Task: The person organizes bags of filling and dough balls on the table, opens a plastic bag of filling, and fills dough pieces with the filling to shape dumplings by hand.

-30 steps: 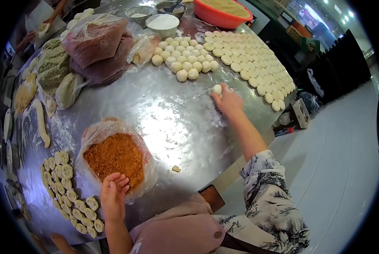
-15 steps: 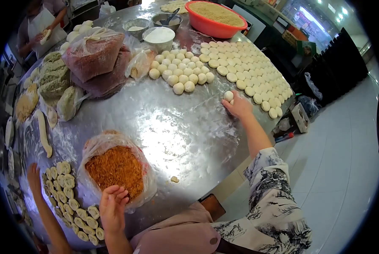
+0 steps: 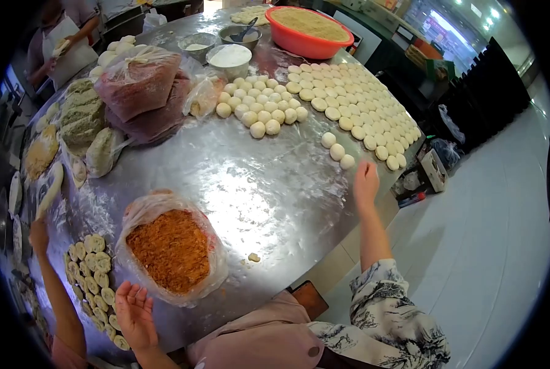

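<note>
Three white dough balls (image 3: pixel 337 151) lie in a short row on the metal table (image 3: pixel 287 246). Just right of and below them is my right hand (image 3: pixel 366 184), apart from the balls, its fingers close together and nothing visible in them. My left hand (image 3: pixel 136 315) is raised with fingers apart and empty, at the lower left of a plastic bag of orange-brown crumbly filling (image 3: pixel 170 251). A cluster of round dough balls (image 3: pixel 262 104) sits farther back, and rows of flattened dough rounds (image 3: pixel 355 107) cover the back right.
Coiled dough pieces (image 3: pixel 93 277) lie at the left, near a co-worker's hand (image 3: pixel 39 237) on a dough strip (image 3: pixel 50 187). Bags of reddish filling (image 3: pixel 136 86), a flour bowl (image 3: pixel 229 58) and a red basin (image 3: pixel 308 43) stand at the back. Another person (image 3: pixel 66 43) holds dough.
My right hand has let go of the dough balls and drawn back, down and right. My left hand has moved left, away from the filling. The co-worker's hand now reaches the dough strip.
</note>
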A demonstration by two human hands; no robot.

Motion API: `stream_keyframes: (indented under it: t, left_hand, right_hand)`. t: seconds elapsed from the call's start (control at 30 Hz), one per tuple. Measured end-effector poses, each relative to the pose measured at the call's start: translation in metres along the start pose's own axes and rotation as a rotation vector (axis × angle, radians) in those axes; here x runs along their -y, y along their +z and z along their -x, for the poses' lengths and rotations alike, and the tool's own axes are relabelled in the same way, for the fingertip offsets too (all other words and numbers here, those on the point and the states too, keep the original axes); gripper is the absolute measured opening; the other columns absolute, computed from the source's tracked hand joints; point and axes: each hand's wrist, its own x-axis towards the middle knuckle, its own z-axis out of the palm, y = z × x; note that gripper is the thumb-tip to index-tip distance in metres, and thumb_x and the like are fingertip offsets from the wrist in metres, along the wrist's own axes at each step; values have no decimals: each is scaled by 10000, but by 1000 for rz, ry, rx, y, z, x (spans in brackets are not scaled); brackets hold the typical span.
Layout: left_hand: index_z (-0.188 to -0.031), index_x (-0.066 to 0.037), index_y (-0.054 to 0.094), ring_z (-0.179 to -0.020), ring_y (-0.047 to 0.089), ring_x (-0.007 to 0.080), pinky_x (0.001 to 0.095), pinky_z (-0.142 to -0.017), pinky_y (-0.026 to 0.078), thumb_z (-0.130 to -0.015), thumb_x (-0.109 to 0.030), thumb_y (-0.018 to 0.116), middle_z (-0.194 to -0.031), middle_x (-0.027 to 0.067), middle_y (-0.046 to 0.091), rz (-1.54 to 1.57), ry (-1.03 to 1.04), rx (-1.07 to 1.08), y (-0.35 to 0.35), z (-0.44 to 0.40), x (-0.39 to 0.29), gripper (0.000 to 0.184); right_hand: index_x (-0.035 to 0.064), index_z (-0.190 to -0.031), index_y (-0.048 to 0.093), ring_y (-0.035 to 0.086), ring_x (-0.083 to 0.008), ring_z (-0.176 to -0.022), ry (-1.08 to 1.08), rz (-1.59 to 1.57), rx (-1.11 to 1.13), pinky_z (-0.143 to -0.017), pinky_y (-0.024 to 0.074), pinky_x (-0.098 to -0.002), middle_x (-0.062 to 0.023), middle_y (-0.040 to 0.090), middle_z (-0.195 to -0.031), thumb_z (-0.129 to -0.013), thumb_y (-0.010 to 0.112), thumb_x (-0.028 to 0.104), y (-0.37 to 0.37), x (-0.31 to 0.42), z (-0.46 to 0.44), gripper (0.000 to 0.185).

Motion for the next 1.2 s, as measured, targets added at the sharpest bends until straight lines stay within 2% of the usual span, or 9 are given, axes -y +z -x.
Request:
stream_keyframes:
  t: [0.17, 0.27, 0.37, 0.47, 0.67, 0.87, 1.0, 1.1, 1.2]
  left_hand:
    - [-1296, -62, 475, -1022, 570, 163, 322, -863, 471, -1006, -340, 474, -1142, 68, 581, 8, -9, -44, -21, 4, 12, 402]
    - [-1274, -53, 498, -1013, 585, 165, 327, -885, 473, -999, -286, 505, -1123, 77, 599, 72, -10, -53, -30, 5, 15, 361]
    - [-1174, -33, 572, -1024, 592, 164, 305, -873, 477, -985, -190, 524, -1100, 75, 621, -181, 99, -249, -32, 11, 5, 250]
    - [-1153, -11, 578, -1005, 593, 217, 328, -876, 465, -926, -127, 587, -1080, 112, 620, -632, 283, -451, -53, 14, 6, 255]
    - [-1140, -5, 572, -1069, 505, 366, 433, -908, 415, -829, -114, 661, -1131, 189, 553, -1254, 576, -492, -89, -28, 4, 342]
    - [-1131, -25, 577, -1072, 499, 340, 446, -901, 417, -821, -235, 698, -1145, 154, 545, -1641, 413, -593, -82, -113, -11, 393]
    - [-1082, -59, 575, -1054, 511, 309, 448, -872, 415, -806, -214, 702, -1107, 122, 570, -1724, 313, -506, -70, -136, 1, 342]
    - [-1023, -61, 560, -1020, 540, 310, 460, -819, 434, -803, -153, 680, -1063, 134, 579, -1722, 456, -467, -68, -134, 12, 268]
    - [-1008, -45, 544, -967, 571, 336, 471, -799, 451, -820, -131, 648, -1031, 153, 581, -1439, 252, -410, -67, -131, 17, 232]
  right_hand:
    - [21, -861, 587, 595, -393, -798, -53, 238, 65, -693, 440, -459, -238, 605, -849, -976, 446, 270, 25, -30, 37, 308]
    - [5, -853, 596, 586, -391, -784, -485, 430, -11, -681, 448, -482, -191, 609, -824, -967, 457, 207, 40, -89, 21, 270]
    - [-28, -1185, 601, 599, -336, -1061, -531, 405, 103, -916, 451, -435, -193, 644, -1134, -978, 415, 201, 50, -162, -14, 360]
    - [-1, -991, 627, 557, -186, -808, 95, -107, 186, -748, 453, -317, -67, 627, -883, -1015, 400, 283, 26, -16, 38, 365]
    - [15, -918, 606, 499, -95, -694, -258, -344, 629, -636, 430, -250, 7, 562, -790, -977, 530, 174, 36, 131, 127, 185]
    - [0, -993, 632, 623, -258, -762, -916, -403, 914, -706, 496, -334, -134, 646, -865, -871, 638, 86, 32, 272, 221, 149]
    - [-8, -1161, 602, 538, -355, -1140, -1085, -225, 1013, -984, 424, -439, -204, 571, -1209, -870, 659, 239, 55, 298, 250, 385]
    - [16, -1340, 492, 402, -440, -1282, -1190, -21, 1071, -1089, 325, -477, -258, 429, -1401, -874, 627, 430, 73, 300, 265, 638]
    - [45, -1365, 476, 391, -456, -1291, -1335, 109, 1117, -1095, 322, -470, -274, 397, -1424, -876, 612, 467, 71, 298, 274, 660]
